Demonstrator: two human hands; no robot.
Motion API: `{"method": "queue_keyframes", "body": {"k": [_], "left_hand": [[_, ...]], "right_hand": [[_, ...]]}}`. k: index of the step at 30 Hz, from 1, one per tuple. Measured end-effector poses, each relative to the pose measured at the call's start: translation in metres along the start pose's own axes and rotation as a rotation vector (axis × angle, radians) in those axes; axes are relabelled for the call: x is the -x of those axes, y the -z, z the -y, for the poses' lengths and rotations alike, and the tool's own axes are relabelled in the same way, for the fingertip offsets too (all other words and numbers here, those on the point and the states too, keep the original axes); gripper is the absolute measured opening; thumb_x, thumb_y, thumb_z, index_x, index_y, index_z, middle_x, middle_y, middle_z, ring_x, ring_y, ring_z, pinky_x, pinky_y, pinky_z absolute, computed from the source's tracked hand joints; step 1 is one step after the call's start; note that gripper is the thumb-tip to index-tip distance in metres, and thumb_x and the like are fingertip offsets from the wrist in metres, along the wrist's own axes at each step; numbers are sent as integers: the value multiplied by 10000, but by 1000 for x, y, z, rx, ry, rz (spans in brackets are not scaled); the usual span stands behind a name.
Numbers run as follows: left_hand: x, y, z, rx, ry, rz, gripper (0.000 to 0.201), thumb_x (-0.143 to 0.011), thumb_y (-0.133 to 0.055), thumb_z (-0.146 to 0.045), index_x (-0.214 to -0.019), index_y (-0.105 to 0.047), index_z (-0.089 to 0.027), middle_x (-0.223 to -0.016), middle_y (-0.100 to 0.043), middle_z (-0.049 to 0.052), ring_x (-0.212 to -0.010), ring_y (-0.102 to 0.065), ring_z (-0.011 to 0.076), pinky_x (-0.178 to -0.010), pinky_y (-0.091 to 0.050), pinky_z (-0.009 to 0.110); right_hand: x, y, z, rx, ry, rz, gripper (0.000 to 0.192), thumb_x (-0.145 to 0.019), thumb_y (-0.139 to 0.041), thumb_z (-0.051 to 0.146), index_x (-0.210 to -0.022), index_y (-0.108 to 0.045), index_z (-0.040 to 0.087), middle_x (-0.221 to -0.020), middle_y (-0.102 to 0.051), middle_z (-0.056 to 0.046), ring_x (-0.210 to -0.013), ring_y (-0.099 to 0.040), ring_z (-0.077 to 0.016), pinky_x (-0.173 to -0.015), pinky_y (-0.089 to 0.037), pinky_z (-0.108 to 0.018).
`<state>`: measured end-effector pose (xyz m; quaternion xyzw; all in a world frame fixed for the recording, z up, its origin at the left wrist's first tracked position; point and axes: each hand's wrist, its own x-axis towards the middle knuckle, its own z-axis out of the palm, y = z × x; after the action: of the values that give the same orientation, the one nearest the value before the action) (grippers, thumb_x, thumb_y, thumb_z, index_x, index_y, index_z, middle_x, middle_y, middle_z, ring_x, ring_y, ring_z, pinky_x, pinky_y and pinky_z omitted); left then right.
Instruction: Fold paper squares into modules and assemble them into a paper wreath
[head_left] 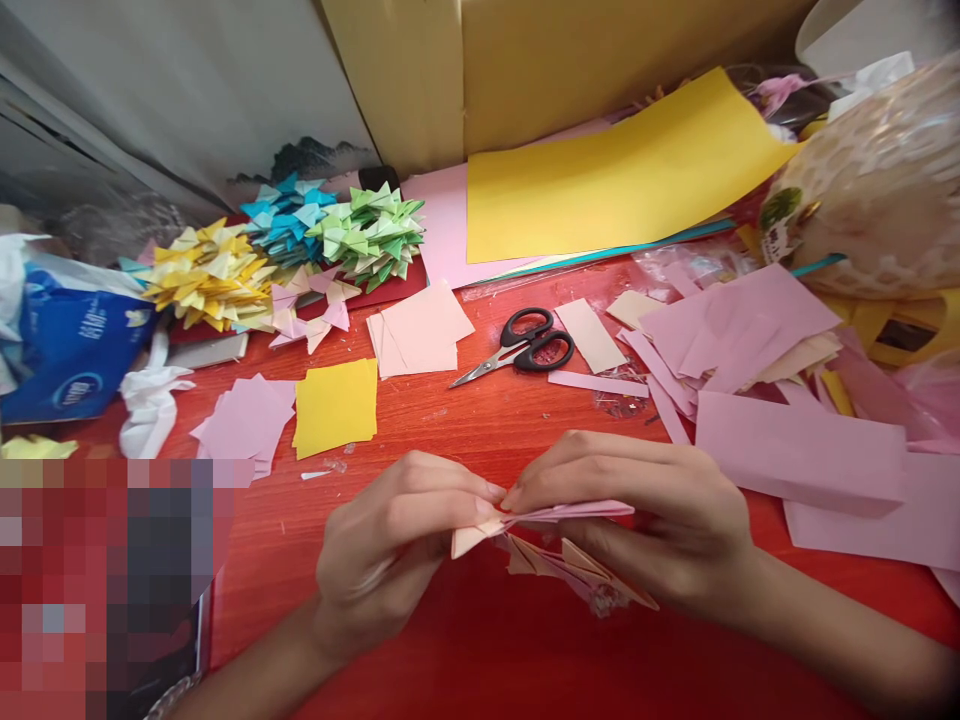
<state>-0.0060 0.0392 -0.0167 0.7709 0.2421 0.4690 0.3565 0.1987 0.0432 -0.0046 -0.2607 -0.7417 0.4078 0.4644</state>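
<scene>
Between my two hands is a folded paper piece [577,511], pink on one part and peach on the other. My left hand [405,535] is closed, its thumb and fingers pinching the peach end. My right hand [637,510] grips the pink part, fingertips meeting those of my left hand. Several more folded peach and pink pieces [559,568] show just below, partly behind my right fingers; whether they join the held piece I cannot tell. Beyond my hands, black-handled scissors [517,350] lie on the red table [420,430], blades pointing left.
Yellow squares [336,405], pink squares [247,420] and peach squares [420,330] lie beyond my left hand. Folded-paper rings in yellow [214,275], blue [289,222] and green [375,235] stand behind. Pink paper scraps [735,330] cover the right side. A blue tissue pack [71,340] sits left.
</scene>
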Motion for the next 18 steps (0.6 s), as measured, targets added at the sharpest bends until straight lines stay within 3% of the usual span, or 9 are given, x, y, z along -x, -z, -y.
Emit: {"method": "queue_keyframes", "body": {"k": [7, 12, 18], "left_hand": [[3, -6, -5, -51, 218, -87, 331, -783, -591, -15, -1041, -612, -220, -909, -675, -1, -787, -624, 104, -677, -528, 204], [3, -9, -5, -152, 402, -153, 280, -815, -583, -76, -1034, -606, -248, -822, -687, -50, -726, -637, 65, -695, -526, 142], [0, -9, -7, -217, 578, -184, 155, -823, -593, -165, -914, -636, -283, -860, -685, -82, -759, -640, 62, -699, -511, 129]], "right_hand": [[0, -2, -3, 166, -52, 4, 137, -845, -494, 76, -869, -611, 142, -755, -642, -60, -664, -565, -121, -600, -476, -222], [-3, -3, -7, 225, -216, 90, 179, -898, -474, 192, -782, -595, 130, -662, -536, -12, -614, -498, -92, -562, -404, -188], [-6, 0, -8, 107, -406, 192, 349, -956, -347, 282, -680, -512, 145, -620, -455, 30, -541, -418, -56, -536, -351, -170]]}}
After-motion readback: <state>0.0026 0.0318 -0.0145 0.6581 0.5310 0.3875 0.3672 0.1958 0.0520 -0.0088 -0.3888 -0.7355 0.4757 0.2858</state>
